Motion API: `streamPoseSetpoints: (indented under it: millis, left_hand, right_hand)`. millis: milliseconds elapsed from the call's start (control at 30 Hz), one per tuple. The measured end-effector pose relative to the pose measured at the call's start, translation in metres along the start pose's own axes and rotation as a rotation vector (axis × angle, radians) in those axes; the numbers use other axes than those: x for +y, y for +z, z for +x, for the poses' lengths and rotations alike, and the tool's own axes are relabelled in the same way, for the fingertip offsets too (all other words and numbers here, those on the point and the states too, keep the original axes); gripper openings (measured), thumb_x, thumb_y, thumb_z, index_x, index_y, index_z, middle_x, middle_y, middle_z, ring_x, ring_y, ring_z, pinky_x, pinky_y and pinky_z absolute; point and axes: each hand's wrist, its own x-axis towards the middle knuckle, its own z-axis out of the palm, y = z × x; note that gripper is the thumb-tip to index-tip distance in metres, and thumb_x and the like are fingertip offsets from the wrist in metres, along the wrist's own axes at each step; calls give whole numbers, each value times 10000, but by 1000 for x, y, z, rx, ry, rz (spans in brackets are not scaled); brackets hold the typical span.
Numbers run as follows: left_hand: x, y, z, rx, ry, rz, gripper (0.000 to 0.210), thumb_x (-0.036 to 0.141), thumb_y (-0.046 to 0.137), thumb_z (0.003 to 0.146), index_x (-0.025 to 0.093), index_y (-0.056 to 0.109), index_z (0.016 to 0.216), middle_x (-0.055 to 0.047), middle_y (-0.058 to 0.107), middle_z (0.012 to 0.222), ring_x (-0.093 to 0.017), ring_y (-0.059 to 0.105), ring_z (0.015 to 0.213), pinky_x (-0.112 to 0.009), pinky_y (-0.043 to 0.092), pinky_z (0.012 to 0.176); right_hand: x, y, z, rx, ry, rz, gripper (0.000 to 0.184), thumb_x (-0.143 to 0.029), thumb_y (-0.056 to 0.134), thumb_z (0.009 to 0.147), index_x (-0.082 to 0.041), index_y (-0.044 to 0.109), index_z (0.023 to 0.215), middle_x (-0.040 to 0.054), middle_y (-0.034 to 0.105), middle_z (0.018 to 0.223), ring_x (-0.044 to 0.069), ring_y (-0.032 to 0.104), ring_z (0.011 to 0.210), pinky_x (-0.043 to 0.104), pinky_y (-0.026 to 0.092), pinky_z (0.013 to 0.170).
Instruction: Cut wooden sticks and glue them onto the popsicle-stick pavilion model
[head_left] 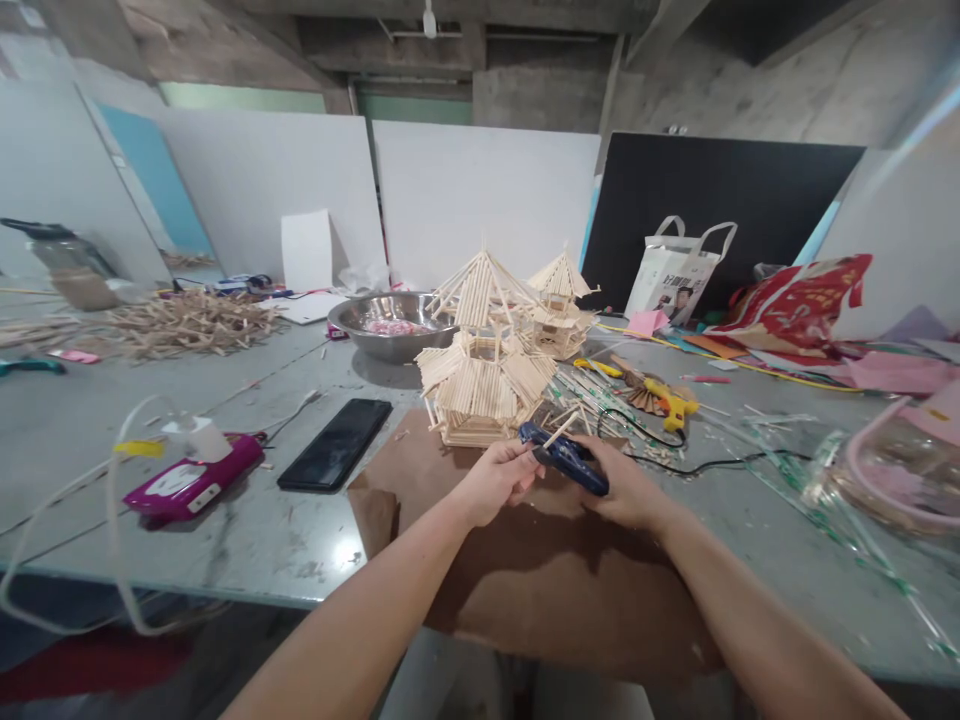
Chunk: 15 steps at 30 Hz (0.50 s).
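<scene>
My left hand pinches a thin wooden stick close in front of the model. My right hand is wrapped round dark blue cutters, whose head is at the stick near my left fingertips. Whether the jaws are closed on the stick I cannot make out. Just beyond my hands a tiered pavilion model made of thin sticks stands upright on brown cardboard. A second stick pavilion rises behind it to the right.
A metal bowl and a stick pile lie behind to the left. Nearer are a black phone and a purple power strip with cables. To the right are a yellow glue gun, its black cord and plastic wrappers.
</scene>
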Motion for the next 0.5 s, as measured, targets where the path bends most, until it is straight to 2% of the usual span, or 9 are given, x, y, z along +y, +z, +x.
streamPoseSetpoints:
  millis: [200, 300, 367, 500]
  left_hand:
    - [0, -4, -2, -170, -152, -116, 304, 396, 589, 641, 132, 450, 582, 97, 274, 339, -4, 144, 273, -153, 87, 309]
    - [2, -7, -2, -232, -195, -139, 302, 404, 560, 665, 138, 440, 586, 97, 263, 348, -8, 146, 279, -150, 92, 311]
    - [3, -8, -1, -218, -177, -124, 299, 406, 540, 682, 142, 435, 590, 97, 255, 354, -9, 142, 286, -150, 93, 312]
    - [3, -5, 3, -104, -112, -12, 300, 407, 512, 704, 144, 423, 591, 98, 248, 378, -7, 108, 317, -154, 75, 329]
  right_hand:
    - [2, -7, -1, 24, -74, -50, 707, -110, 487, 523, -140, 319, 1209, 120, 458, 1166, 226, 429, 1052, 362, 323, 879]
    - [4, -12, 0, 31, -93, -112, 698, -118, 481, 527, -137, 335, 1209, 120, 471, 1159, 229, 431, 1049, 363, 310, 885]
    - [5, -17, 0, 26, -82, -151, 657, -122, 471, 539, -151, 371, 1188, 108, 505, 1121, 225, 455, 1016, 354, 321, 869]
    - [12, -25, 0, -16, -17, -229, 602, -145, 474, 550, -166, 429, 1150, 92, 554, 1051, 227, 494, 947, 335, 348, 818]
